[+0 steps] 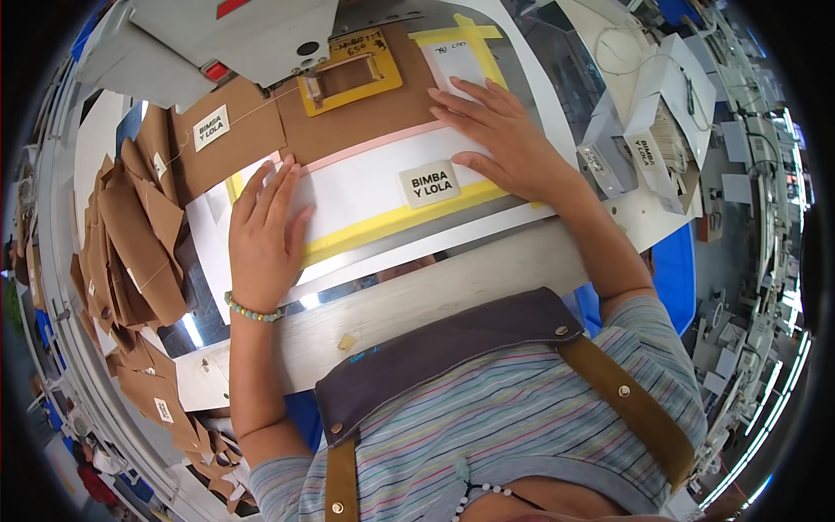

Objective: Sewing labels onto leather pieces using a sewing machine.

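My left hand (265, 222) lies flat, fingers stretched out, at the lower left edge of a brown fabric piece (383, 126). Spread fingers of my right hand (500, 139) rest at that piece's right end, over a white card (457, 61) held with yellow tape. The fabric lies flat beneath a sewing machine head (235, 43), against a pink strip on a white template (357, 196). A yellow clamp frame (393, 76) sits on top of it. Close to my right thumb lies a loose white label (429, 184) with dark lettering.
Brown pieces (130, 230) are heaped at the left, threads trailing; one nearby piece bears a sewn white label (210, 127). A white box of labels (665, 148) stands at the right. The pale table edge (417, 291) runs before me, with a blue bin (674, 274) below.
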{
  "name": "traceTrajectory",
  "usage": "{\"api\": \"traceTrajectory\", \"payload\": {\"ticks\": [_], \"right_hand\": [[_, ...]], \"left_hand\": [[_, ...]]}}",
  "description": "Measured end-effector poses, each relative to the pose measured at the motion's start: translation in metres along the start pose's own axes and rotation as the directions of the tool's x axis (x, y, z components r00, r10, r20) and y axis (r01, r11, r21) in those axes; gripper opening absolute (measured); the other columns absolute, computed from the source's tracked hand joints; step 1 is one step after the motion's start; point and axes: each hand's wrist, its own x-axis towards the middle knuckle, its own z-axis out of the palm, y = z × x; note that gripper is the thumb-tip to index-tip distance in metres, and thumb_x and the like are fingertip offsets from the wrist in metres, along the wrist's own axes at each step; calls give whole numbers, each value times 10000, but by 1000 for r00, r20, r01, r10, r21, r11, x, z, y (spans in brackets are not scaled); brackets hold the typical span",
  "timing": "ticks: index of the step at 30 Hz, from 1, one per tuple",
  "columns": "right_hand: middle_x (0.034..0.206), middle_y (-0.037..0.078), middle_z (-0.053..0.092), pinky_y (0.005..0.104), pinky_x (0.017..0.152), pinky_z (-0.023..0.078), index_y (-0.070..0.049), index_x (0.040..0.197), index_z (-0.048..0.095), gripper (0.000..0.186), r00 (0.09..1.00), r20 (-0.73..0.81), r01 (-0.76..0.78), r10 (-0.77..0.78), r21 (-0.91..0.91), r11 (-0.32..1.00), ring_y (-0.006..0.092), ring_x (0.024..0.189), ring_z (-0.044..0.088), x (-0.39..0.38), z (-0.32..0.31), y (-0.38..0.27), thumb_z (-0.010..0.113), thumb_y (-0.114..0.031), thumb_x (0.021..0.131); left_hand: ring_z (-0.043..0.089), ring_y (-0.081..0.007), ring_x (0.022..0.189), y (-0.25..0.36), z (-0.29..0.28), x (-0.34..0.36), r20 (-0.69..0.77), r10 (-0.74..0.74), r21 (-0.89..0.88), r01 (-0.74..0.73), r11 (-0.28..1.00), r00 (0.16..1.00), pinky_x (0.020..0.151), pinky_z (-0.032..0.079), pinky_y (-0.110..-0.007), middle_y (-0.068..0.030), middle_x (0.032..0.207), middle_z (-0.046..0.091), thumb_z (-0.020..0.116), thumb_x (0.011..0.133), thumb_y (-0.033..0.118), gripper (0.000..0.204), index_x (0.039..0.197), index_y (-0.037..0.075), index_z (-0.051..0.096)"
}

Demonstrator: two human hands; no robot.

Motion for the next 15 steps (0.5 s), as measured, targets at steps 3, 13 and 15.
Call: {"api": "traceTrajectory", "payload": {"ticks": [3, 13, 15], "right_hand": [[1730, 63, 416, 551, 1353, 175, -62, 1591, 532, 617, 1000, -1, -9, 9, 7, 1000, 303, 1635, 279, -2, 1, 0, 533, -450, 1110], [1740, 65, 403, 563, 1344, 189, -61, 1614, 503, 632, 1000, 1, -6, 6, 0, 1000, 324, 1618, 309, -5, 3, 0, 528, -441, 1110], [1720, 66, 429, 549, 1339, 204, -57, 1587, 533, 622, 1000, -16, -2, 2, -17, 1000, 308, 1608, 328, -6, 5, 2, 537, -459, 1113]], "left_hand": [[553, -359, 1442, 0, 1, 0, 15, -17, -4, 18, 1000, 1000, 1194, 456, -469, -97, 1538, 644, 743, 952, 92, 584, 1519, 81, 604], [578, -366, 1418, 0, 2, 0, 2, 0, -6, 0, 1000, 1000, 1161, 477, -458, -93, 1536, 650, 777, 930, 104, 584, 1493, 62, 625], [578, -365, 1417, 2, 2, 0, 15, -3, -14, 4, 1000, 1000, 1160, 478, -459, -89, 1539, 649, 776, 933, 108, 580, 1492, 68, 628]]}}
